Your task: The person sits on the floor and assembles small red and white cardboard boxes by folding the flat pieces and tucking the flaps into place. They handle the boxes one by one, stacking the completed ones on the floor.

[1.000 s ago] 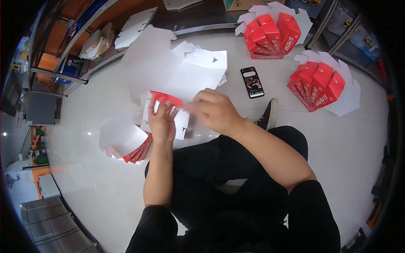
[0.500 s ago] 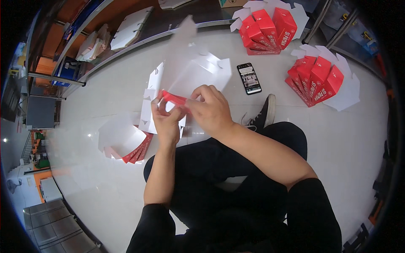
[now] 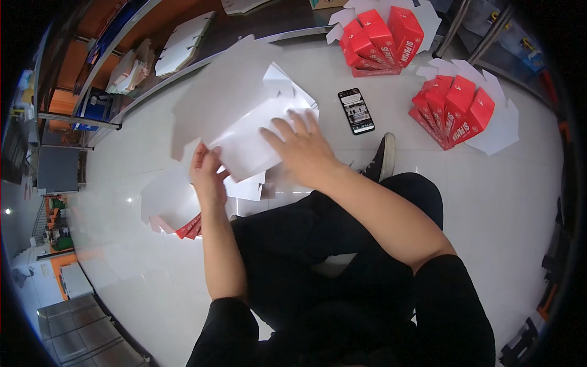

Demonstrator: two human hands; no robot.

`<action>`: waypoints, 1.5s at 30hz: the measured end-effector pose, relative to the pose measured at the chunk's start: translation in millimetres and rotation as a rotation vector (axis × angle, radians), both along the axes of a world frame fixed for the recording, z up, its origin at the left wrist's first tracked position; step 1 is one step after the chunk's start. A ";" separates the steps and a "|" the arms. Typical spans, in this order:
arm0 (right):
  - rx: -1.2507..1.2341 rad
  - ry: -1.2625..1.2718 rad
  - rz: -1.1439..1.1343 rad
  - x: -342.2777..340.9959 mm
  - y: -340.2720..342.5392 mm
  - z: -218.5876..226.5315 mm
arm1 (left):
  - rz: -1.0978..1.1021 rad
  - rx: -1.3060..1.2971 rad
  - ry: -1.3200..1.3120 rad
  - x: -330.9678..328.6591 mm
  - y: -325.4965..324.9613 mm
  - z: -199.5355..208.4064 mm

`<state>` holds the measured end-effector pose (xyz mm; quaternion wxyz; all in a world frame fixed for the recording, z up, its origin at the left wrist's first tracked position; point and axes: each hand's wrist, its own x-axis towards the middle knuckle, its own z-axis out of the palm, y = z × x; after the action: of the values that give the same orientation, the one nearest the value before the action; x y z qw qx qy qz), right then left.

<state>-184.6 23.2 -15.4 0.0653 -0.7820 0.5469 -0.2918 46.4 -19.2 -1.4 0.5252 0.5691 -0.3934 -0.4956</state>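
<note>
A partly unfolded paperboard food box [image 3: 247,137], its white inside facing up, is held above the floor in front of me. My left hand [image 3: 209,174] pinches its near left edge between thumb and fingers. Over the right part of the white panel, my right hand [image 3: 302,150] is spread with fingers apart; whether it touches the board I cannot tell. Beneath the box, the white edge of more flat cartons [image 3: 247,188] shows near my lap. To the left of them lies a nested set of red and white boxes [image 3: 165,199], partly covered by my left hand and the held box.
Two fanned stacks of red boxes with white flaps, a far stack [image 3: 382,46] and a nearer stack [image 3: 452,110], stand to the right. A phone [image 3: 356,111] with a lit screen lies beside my shoe [image 3: 382,156]. Metal shelving [image 3: 140,79] holding flat white cartons runs along the back left.
The red folded edge between my hands is gone from sight, and the box has swung open with its white inside up. My left hand moved left; my right hand let go and spread its fingers.
</note>
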 end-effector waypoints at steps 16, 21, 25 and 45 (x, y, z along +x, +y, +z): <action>0.636 -1.295 0.205 -13.9 -32.0 -5.7 | -0.311 -0.349 -0.468 -53.1 25.5 -16.6; 0.388 -1.124 -0.033 -22.8 -38.7 0.9 | -0.280 -0.309 -0.675 -53.7 25.7 1.1; 0.383 -1.349 -0.119 -22.2 -40.7 -0.7 | -0.281 -0.297 -0.769 -55.1 29.8 1.3; 0.294 -1.222 -0.102 -1.7 -23.2 -8.6 | -0.007 -0.670 -0.742 -65.1 31.0 -17.8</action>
<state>-186.3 0.0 -24.0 0.4588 -0.4298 0.4817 -0.6105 -18.7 11.7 -19.2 0.5024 0.5056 -0.6931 -0.1079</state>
